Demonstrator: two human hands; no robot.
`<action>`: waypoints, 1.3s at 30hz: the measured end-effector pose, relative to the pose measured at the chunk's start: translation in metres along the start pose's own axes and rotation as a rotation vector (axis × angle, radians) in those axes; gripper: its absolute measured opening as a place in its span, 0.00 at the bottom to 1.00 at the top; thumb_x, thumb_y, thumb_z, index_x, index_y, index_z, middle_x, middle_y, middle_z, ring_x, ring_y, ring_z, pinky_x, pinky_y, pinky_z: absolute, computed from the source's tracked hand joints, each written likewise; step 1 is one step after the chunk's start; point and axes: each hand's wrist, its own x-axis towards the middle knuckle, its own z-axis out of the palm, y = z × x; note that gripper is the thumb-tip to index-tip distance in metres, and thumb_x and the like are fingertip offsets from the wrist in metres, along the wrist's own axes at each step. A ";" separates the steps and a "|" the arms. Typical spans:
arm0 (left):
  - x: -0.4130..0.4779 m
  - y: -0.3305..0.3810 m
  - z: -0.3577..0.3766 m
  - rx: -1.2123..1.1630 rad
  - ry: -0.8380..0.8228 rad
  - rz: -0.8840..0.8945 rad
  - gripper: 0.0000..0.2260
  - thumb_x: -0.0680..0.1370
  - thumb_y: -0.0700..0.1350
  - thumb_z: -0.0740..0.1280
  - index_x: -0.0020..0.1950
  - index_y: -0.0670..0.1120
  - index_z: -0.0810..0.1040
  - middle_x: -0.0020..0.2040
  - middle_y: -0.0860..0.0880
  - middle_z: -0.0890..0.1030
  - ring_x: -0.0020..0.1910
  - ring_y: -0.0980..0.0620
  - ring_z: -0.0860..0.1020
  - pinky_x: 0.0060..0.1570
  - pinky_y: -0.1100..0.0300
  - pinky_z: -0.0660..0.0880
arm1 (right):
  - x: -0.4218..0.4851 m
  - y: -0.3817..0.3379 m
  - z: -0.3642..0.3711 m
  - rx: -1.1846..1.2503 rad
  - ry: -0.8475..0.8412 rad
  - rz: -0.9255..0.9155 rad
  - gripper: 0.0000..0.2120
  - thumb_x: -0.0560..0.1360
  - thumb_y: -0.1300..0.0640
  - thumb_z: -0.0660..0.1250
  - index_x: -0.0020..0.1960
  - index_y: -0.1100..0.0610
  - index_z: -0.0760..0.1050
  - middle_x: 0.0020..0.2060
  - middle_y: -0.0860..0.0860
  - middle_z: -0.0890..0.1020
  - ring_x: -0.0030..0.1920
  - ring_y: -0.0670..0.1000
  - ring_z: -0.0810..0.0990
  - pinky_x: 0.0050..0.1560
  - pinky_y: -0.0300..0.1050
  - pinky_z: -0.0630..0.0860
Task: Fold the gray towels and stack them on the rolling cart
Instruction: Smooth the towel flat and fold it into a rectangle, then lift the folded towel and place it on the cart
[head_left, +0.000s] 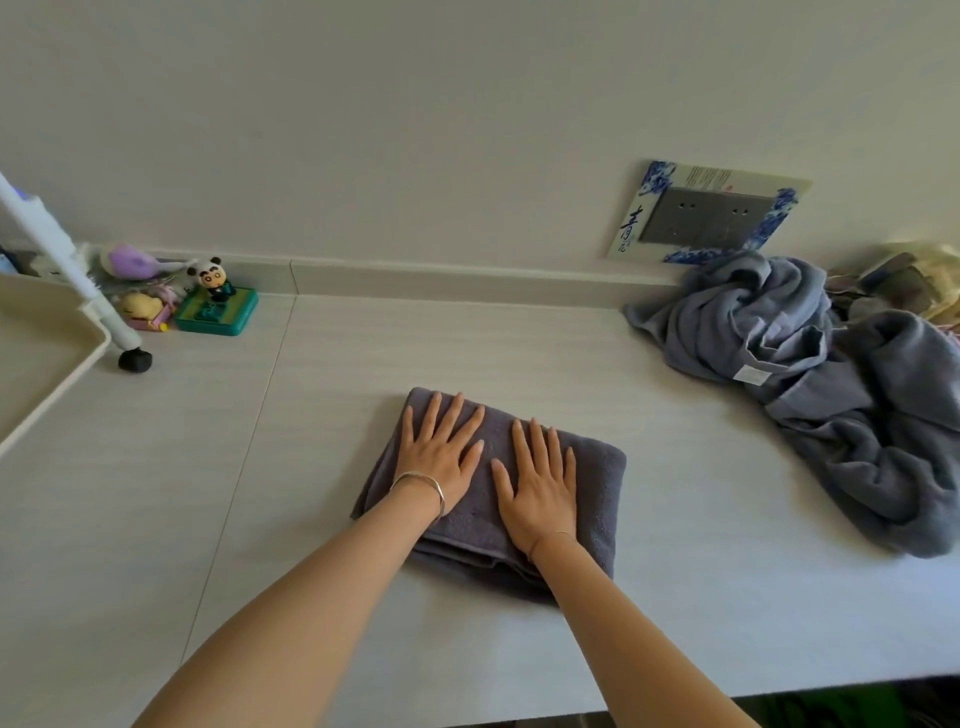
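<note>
Pressure is the purpose of this pose: the left hand (441, 462) and the right hand (540, 493) lie side by side, palms down, on the folded towel (597, 499). The towel sits near the middle of the pale table (363, 343), if a table is what the wide lens shows. The fingers (452, 418) are straight and slightly spread. They grip nothing and simply bear down on the cloth, most likely to flatten the layers and set the creases so the bundle holds together when lifted. Stacked edges show along the near side of the towel, so I judge this one folded, or nearly so, with smoothing as the step in hand.

The rolling cart (62, 387) stands at the left edge of view. One tray corner juts in, and a white leg ends in a black caster (135, 360) on the same surface, close enough that the towel could go across in a single carry. To the right, well apart from both hands, a heap of towels (831, 395) lies crumpled against the wall, not yet folded. Kept off to that side, it leaves the middle free as working room. Small toys, a panda figurine (213, 278) among them, sit along the wall just behind the cart leg, out of the path between towel and tray.
</note>
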 end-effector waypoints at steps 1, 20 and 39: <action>0.000 -0.001 -0.001 -0.004 -0.010 0.006 0.24 0.80 0.59 0.39 0.75 0.57 0.36 0.77 0.52 0.38 0.75 0.47 0.36 0.72 0.42 0.36 | 0.001 0.002 -0.004 -0.006 -0.012 -0.011 0.40 0.68 0.33 0.29 0.77 0.47 0.41 0.77 0.46 0.42 0.76 0.49 0.37 0.73 0.48 0.31; -0.028 -0.040 -0.008 -0.338 0.081 -0.245 0.34 0.77 0.63 0.57 0.76 0.47 0.52 0.73 0.43 0.62 0.68 0.43 0.66 0.61 0.50 0.68 | -0.045 0.056 -0.022 0.594 0.248 0.277 0.39 0.73 0.49 0.70 0.76 0.53 0.52 0.76 0.51 0.53 0.76 0.50 0.52 0.74 0.45 0.52; -0.074 -0.073 -0.069 -1.158 -0.236 -0.509 0.30 0.60 0.62 0.77 0.53 0.45 0.77 0.54 0.46 0.81 0.53 0.47 0.79 0.59 0.53 0.75 | -0.074 0.060 -0.084 1.322 -0.346 0.410 0.25 0.68 0.60 0.74 0.63 0.61 0.71 0.54 0.56 0.82 0.52 0.53 0.83 0.46 0.41 0.80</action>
